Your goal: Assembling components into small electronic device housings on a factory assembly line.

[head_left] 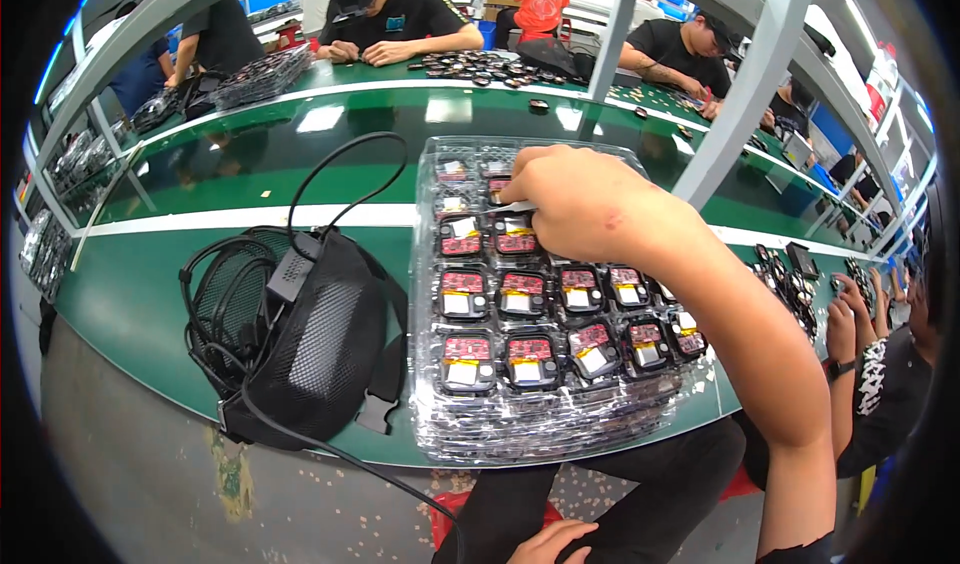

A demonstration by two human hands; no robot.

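Note:
My right hand (575, 199) reaches over the far part of a stack of clear plastic trays (425, 294). Its fingers are closed round a thin, pale pointed tool (515, 207), whose tip points left above the tray; its kind is not clear. Rows of small black device housings (522, 294) with red circuit boards, white labels and yellow strips sit in the tray pockets. The hand and forearm hide some of the pockets at the right. Down at the lower edge, my left hand (552, 544) lies on my leg with its fingers stretched out, holding nothing.
Left of the trays lies a black mesh bag (320, 334) with cables and a small grey box (293, 269). Grey metal posts (745, 94) rise beyond the green table (130, 294). Co-workers sit opposite and at the right, near piles of black parts (485, 67).

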